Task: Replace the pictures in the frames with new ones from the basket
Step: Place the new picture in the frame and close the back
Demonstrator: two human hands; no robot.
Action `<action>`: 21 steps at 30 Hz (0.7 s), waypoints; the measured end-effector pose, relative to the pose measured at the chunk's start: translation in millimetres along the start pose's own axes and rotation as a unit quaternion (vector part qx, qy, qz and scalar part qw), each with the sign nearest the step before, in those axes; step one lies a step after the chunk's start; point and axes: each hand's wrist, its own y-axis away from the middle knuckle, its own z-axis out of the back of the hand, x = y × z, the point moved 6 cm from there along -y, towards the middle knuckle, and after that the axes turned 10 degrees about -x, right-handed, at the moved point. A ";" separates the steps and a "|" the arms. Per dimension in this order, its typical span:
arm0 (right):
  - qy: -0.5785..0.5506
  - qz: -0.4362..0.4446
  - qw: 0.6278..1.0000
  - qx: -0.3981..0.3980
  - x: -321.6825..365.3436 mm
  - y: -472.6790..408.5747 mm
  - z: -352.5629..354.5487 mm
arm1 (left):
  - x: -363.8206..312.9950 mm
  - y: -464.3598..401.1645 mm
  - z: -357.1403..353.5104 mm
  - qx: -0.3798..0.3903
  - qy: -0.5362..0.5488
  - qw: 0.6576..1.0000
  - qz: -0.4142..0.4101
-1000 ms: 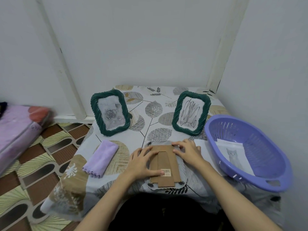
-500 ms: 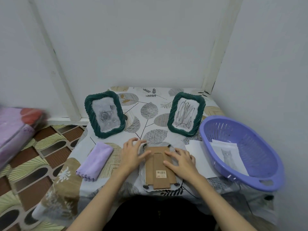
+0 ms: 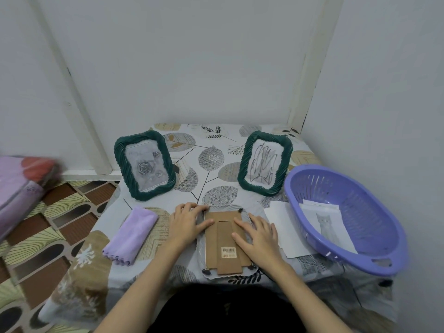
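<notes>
The left hand lies flat and open on the left edge of a frame that is face down on the table. Its thumb rests on the brown cardboard back. The right hand is flat and open too, fingers spread on the right side of the back. Neither hand is gripping anything. The frame sits right under both hands, between them, and its long side runs away from the person. Small black clips show at its corners. I think the next job is to open or close those clips, and each hand is close to the ones on its own side.

Past the right hand lies a white paper, and next to that a purple basket with a cat picture inside. The right hand is nearer to it. Past the left hand is a folded purple cloth. At the back stand two green frames, one with a rose picture and one with a scribble picture
</notes>
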 end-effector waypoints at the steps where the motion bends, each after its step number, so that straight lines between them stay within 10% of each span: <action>1: 0.000 0.000 1.000 0.000 0.2 0.0 0.1 | 0.6 -2.1 -1.4 0.009 0.001 1.000 0.000; 21: -0.010 -0.010 1.000 0.006 0.3 1.6 1.0 | -4.1 3.7 2.0 -0.021 0.072 0.997 -0.013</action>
